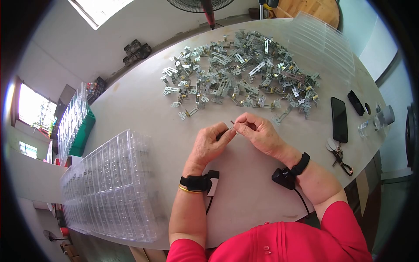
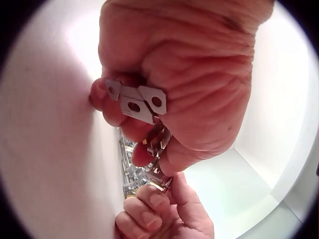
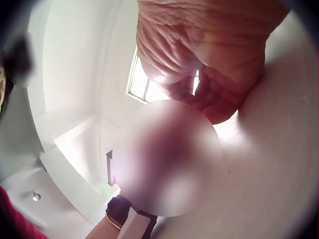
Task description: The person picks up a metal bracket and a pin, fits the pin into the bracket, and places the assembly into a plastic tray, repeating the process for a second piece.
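In the left wrist view, my left hand [image 1: 209,142] grips a metal bracket [image 2: 137,105] with holed tabs, its fingers curled round the middle. My right hand [image 1: 262,135] meets it fingertip to fingertip, with thumb and forefinger pinching the bracket's thin far end. Both hands are over the near side of the table, just short of a pile of similar metal brackets [image 1: 257,68]. A blurred round patch covers much of the right wrist view, and the right palm hides its fingertips there.
Stacked clear plastic trays [image 1: 118,183] stand at the left, with a green box [image 1: 83,131] beyond. Another clear tray [image 1: 325,41] lies at the far right. A phone [image 1: 339,120], keys [image 1: 338,157] and a dark case [image 1: 355,103] are near the right edge of the table [image 1: 139,102].
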`<move>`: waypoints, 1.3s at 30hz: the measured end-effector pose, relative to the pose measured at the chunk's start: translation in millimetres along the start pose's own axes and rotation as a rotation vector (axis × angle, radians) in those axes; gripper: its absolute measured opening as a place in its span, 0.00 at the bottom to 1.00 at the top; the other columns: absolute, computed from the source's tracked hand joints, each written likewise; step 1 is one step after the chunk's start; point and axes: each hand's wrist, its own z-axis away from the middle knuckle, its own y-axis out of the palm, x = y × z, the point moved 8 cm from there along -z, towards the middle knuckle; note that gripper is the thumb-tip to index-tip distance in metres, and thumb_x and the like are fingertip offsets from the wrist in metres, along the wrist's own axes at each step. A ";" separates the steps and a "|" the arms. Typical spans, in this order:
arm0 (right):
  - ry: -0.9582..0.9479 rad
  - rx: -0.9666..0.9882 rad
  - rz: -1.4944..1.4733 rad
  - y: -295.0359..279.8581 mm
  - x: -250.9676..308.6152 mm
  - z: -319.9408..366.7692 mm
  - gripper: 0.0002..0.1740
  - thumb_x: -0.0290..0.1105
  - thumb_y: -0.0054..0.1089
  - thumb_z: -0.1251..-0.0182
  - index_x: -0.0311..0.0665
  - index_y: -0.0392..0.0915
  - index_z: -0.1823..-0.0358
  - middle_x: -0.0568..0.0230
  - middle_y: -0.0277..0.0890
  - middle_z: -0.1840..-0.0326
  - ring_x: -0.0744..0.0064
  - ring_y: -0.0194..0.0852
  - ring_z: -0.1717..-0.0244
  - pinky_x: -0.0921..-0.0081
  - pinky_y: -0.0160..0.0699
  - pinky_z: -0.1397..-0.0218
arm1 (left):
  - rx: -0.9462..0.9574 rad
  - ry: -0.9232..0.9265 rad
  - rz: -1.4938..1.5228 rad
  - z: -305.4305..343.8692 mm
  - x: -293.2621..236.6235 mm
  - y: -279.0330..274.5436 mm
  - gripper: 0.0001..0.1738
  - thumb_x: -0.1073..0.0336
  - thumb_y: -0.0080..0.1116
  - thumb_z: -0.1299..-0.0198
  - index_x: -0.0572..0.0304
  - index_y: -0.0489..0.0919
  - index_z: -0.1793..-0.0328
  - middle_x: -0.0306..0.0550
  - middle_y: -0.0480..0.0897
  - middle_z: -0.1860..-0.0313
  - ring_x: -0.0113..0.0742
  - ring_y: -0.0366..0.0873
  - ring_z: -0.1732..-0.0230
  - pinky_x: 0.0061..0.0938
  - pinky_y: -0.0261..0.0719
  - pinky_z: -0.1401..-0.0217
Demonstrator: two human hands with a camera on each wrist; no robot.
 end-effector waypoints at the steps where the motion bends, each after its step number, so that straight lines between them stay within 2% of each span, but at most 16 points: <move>1: 0.000 0.000 0.000 0.2 -1.0 0.3 0.09 0.38 0.58 0.24 0.41 0.78 0.56 0.74 0.73 0.70 0.86 0.70 0.73 0.82 0.74 0.71 | 0.029 0.001 -0.031 0.2 -1.4 1.7 0.19 0.56 0.62 0.32 0.63 0.76 0.70 0.30 0.66 0.79 0.21 0.60 0.74 0.24 0.61 0.73; 2: -0.026 -0.066 -0.006 -4.4 1.8 0.5 0.09 0.38 0.57 0.24 0.41 0.77 0.55 0.74 0.74 0.69 0.87 0.69 0.74 0.83 0.72 0.73 | 0.028 0.000 -0.031 -0.1 1.7 3.5 0.19 0.56 0.62 0.32 0.63 0.76 0.70 0.30 0.66 0.79 0.21 0.60 0.74 0.24 0.61 0.73; 4: -0.052 -0.133 -0.012 -9.2 12.2 1.2 0.09 0.38 0.57 0.24 0.40 0.77 0.55 0.73 0.75 0.69 0.87 0.69 0.75 0.84 0.70 0.75 | -0.040 0.036 0.210 -1.3 4.5 2.1 0.21 0.54 0.60 0.32 0.65 0.77 0.70 0.33 0.69 0.81 0.25 0.60 0.78 0.26 0.60 0.75; 5: 0.052 -0.157 -0.132 -12.1 11.2 2.2 0.09 0.39 0.57 0.24 0.41 0.77 0.56 0.73 0.74 0.70 0.87 0.68 0.77 0.85 0.69 0.77 | -0.038 0.036 0.210 -0.9 5.4 0.5 0.21 0.54 0.60 0.32 0.65 0.77 0.70 0.33 0.69 0.81 0.25 0.60 0.78 0.26 0.60 0.75; 6: 0.156 -0.183 -0.253 -13.7 7.2 3.7 0.10 0.39 0.57 0.23 0.41 0.77 0.56 0.73 0.74 0.72 0.88 0.66 0.79 0.85 0.67 0.79 | -0.042 -0.047 0.339 0.0 8.4 -4.1 0.20 0.54 0.59 0.30 0.63 0.78 0.69 0.31 0.69 0.80 0.21 0.60 0.78 0.22 0.58 0.76; 7: 0.156 -0.186 -0.253 -14.9 8.2 3.7 0.10 0.39 0.57 0.23 0.41 0.77 0.56 0.73 0.74 0.72 0.88 0.66 0.79 0.85 0.67 0.79 | -0.044 -0.130 0.468 1.0 13.2 -6.5 0.20 0.54 0.57 0.29 0.61 0.78 0.69 0.29 0.69 0.78 0.18 0.60 0.78 0.18 0.55 0.76; 8: 0.231 -0.128 -0.275 -10.5 3.6 3.8 0.10 0.40 0.57 0.23 0.42 0.77 0.56 0.73 0.74 0.73 0.88 0.65 0.81 0.85 0.65 0.79 | -0.041 -0.129 0.468 0.0 17.2 -7.5 0.20 0.54 0.57 0.29 0.61 0.78 0.69 0.29 0.69 0.78 0.18 0.60 0.78 0.18 0.55 0.76; 9: 0.306 -0.069 -0.297 -5.5 -1.2 4.6 0.10 0.40 0.57 0.23 0.42 0.77 0.56 0.73 0.73 0.75 0.88 0.64 0.82 0.86 0.64 0.80 | -0.045 -0.132 0.592 -1.4 22.2 -7.7 0.20 0.53 0.57 0.28 0.61 0.78 0.68 0.29 0.68 0.79 0.17 0.58 0.79 0.17 0.54 0.77; 11: 0.306 -0.029 -0.271 -0.6 -2.9 5.0 0.10 0.40 0.57 0.23 0.42 0.77 0.56 0.74 0.72 0.77 0.88 0.63 0.82 0.86 0.64 0.80 | -0.048 -0.132 0.729 -1.6 27.2 -7.5 0.22 0.50 0.56 0.28 0.61 0.77 0.68 0.29 0.64 0.80 0.17 0.55 0.80 0.17 0.51 0.77; 13: 0.297 0.026 -0.252 5.8 -1.3 5.9 0.10 0.40 0.57 0.23 0.41 0.77 0.56 0.76 0.70 0.79 0.89 0.62 0.82 0.86 0.62 0.81 | -0.046 -0.137 0.730 -1.3 25.9 -7.6 0.22 0.50 0.56 0.28 0.61 0.77 0.68 0.29 0.64 0.80 0.17 0.55 0.80 0.17 0.51 0.77; 24: 0.298 0.015 -0.217 3.5 -2.8 5.4 0.09 0.38 0.58 0.23 0.40 0.77 0.58 0.77 0.70 0.79 0.89 0.62 0.81 0.86 0.62 0.80 | -0.013 -0.128 0.634 -0.9 25.2 -6.1 0.22 0.51 0.55 0.27 0.61 0.77 0.69 0.28 0.63 0.81 0.17 0.55 0.80 0.17 0.50 0.77; 27: 0.296 0.018 -0.215 4.0 -4.5 4.9 0.09 0.38 0.57 0.23 0.40 0.77 0.57 0.77 0.70 0.78 0.89 0.62 0.80 0.86 0.62 0.80 | -0.019 -0.103 0.580 -0.3 22.4 -8.1 0.21 0.52 0.56 0.28 0.60 0.79 0.69 0.29 0.66 0.80 0.17 0.57 0.80 0.18 0.52 0.77; 29: 0.299 0.024 -0.231 3.9 -5.1 4.9 0.09 0.38 0.57 0.23 0.40 0.77 0.57 0.76 0.70 0.78 0.88 0.63 0.80 0.86 0.62 0.80 | -0.024 -0.093 0.334 1.6 12.2 -10.0 0.21 0.50 0.60 0.31 0.60 0.80 0.69 0.29 0.70 0.79 0.19 0.62 0.76 0.20 0.59 0.73; 31: 0.357 0.050 -0.295 5.9 -8.8 6.8 0.09 0.37 0.54 0.22 0.39 0.76 0.54 0.73 0.73 0.74 0.86 0.66 0.78 0.85 0.67 0.77 | -0.017 -0.072 0.311 0.2 13.0 -7.8 0.21 0.50 0.61 0.32 0.61 0.81 0.69 0.29 0.71 0.78 0.19 0.62 0.74 0.20 0.60 0.72; 34: 0.331 0.060 -0.374 7.3 -10.5 5.2 0.10 0.36 0.51 0.21 0.39 0.75 0.50 0.70 0.75 0.69 0.83 0.72 0.74 0.83 0.73 0.72 | -0.009 -0.042 0.292 0.9 8.3 -4.8 0.20 0.52 0.62 0.32 0.62 0.81 0.69 0.29 0.71 0.78 0.20 0.62 0.73 0.21 0.61 0.71; 39: 0.427 0.157 -0.581 10.2 -13.8 7.6 0.13 0.37 0.49 0.20 0.38 0.74 0.45 0.70 0.76 0.66 0.81 0.75 0.70 0.81 0.77 0.67 | 0.023 -0.045 0.254 2.4 6.1 -0.3 0.18 0.55 0.64 0.34 0.64 0.81 0.68 0.29 0.70 0.77 0.20 0.62 0.72 0.22 0.60 0.71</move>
